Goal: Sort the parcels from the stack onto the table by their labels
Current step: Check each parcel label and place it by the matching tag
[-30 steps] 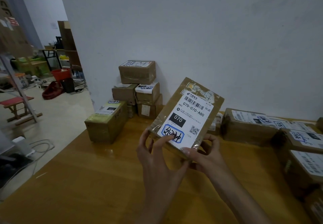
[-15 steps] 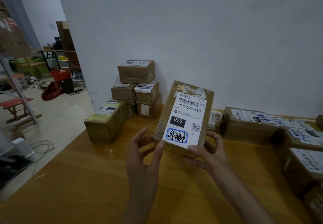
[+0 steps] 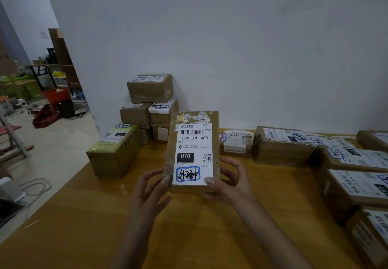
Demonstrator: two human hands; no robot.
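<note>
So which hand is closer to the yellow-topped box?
Left. The left hand is right of the yellow-topped box; the right hand is farther right, across the held parcel.

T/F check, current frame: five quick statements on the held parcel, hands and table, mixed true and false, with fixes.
1. The left hand and right hand both grip the held parcel at its lower end. True.
2. The black box on its label reads 220. False: it reads 070, under the code 070-070-A80.
3. The held parcel lies flat on the table. False: it is held upright above it, label toward the camera.
4. A stack of parcels stands against the wall. True.
5. The table's right side bears no parcels. False: several labelled parcels lie there.
</note>
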